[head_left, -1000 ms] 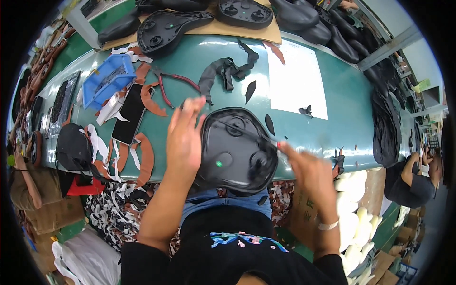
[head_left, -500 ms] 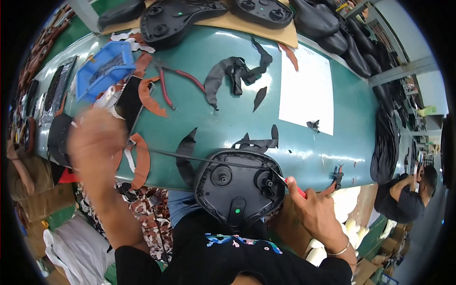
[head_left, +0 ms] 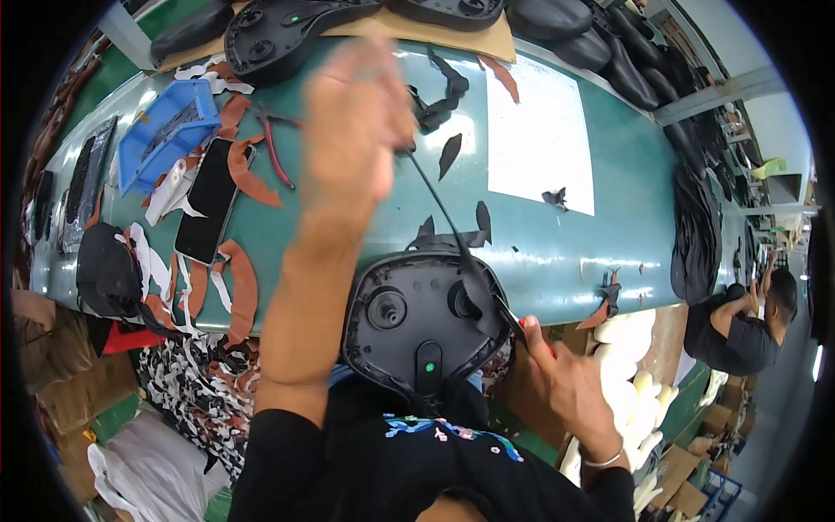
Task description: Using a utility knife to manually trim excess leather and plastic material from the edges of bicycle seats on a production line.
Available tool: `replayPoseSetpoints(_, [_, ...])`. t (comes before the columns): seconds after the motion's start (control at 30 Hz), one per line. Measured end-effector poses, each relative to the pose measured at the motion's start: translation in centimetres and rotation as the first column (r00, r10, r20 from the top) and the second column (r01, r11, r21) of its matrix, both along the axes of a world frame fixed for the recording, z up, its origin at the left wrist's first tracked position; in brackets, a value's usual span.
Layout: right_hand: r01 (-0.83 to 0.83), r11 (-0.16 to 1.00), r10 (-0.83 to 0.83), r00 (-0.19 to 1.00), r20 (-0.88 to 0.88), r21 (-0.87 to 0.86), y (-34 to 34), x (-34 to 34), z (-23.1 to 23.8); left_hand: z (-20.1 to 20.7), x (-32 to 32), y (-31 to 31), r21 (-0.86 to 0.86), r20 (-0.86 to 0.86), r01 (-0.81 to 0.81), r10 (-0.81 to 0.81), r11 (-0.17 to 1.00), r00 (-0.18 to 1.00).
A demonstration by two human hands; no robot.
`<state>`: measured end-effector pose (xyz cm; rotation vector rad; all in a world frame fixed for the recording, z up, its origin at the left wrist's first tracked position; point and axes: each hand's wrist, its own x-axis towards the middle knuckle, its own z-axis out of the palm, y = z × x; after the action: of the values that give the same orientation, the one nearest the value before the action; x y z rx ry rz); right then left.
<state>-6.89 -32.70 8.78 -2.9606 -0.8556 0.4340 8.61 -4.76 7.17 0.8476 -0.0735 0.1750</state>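
A black saddle [head_left: 417, 322] lies underside up against my body at the near edge of the green table [head_left: 557, 252]. My left hand [head_left: 357, 113] is raised above the table, blurred, pinching the end of a thin black strip [head_left: 435, 204]. The strip runs taut from that hand down to the saddle's right rim. My right hand [head_left: 557, 383] rests at that rim and grips a small red-handled cutter [head_left: 522, 335], its tip where the strip leaves the saddle.
Brown and black offcuts, a phone [head_left: 209, 209], red pliers [head_left: 274, 148] and a blue tray [head_left: 165, 130] lie to the left. A white sheet [head_left: 539, 130] lies at the right. More saddles [head_left: 287, 26] line the far edge. Another person [head_left: 739, 322] works at the right.
My left hand left the saddle, swung out to the left, then rose to the middle, drawing the black strip taut. The saddle slid nearer to my body. My right hand stayed at the rim.
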Motion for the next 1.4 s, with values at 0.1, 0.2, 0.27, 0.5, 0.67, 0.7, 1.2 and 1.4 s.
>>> replayPoseSetpoints(0.1, [0.224, 0.964, -0.224, 0.974, -0.013, 0.142, 0.6, -3.1, -2.1, 2.1, -0.8, -0.7, -0.014, 0.202, -0.527, 0.519, 0.85, 0.831])
replayPoseSetpoints(0.2, [0.497, 0.794, -0.444, 0.867, -0.224, 0.35, 2.8, -5.7, -2.8, 4.6, -4.3, 1.5, -0.111, 0.211, -0.823, 0.822, 0.557, 0.529])
replayPoseSetpoints(0.27, [0.666, 0.589, -0.515, 0.746, -0.422, 0.459, 3.2, -6.7, -3.4, 4.2, -5.8, 1.9, 0.296, 0.289, -0.749, 0.692, 0.592, 0.661])
replayPoseSetpoints(0.5, [0.531, 0.391, -0.489, 0.812, -0.319, 0.752, 3.5, -0.9, -8.0, -6.9, -5.7, 0.3, 0.956, -0.292, 0.288, -0.272, -0.056, 0.917])
replayPoseSetpoints(0.67, [0.539, 0.143, -0.475, 0.773, -0.42, 0.83, 1.8, 12.9, -5.6, -6.3, 1.8, 9.6, 0.763, -0.248, 0.071, 0.189, 0.643, 0.95])
replayPoseSetpoints(0.7, [0.431, 0.1, -0.473, 0.813, -0.338, 0.897, 0.7, 16.9, -6.0, -5.9, 4.6, 10.1, 0.465, -0.308, -0.1, 0.267, 0.88, 0.913])
replayPoseSetpoints(1.2, [0.361, -0.115, -0.44, 0.817, -0.373, 0.925, 2.4, 50.7, -6.2, -10.0, 4.6, -1.8, 0.978, 0.035, -0.145, -0.564, -0.15, 0.825])
replayPoseSetpoints(1.4, [0.085, -0.143, -0.426, 0.894, -0.139, 0.986, 1.4, 36.5, -3.1, -7.8, -2.8, -1.8, 0.788, 0.039, 0.431, -0.735, 0.439, 0.677])
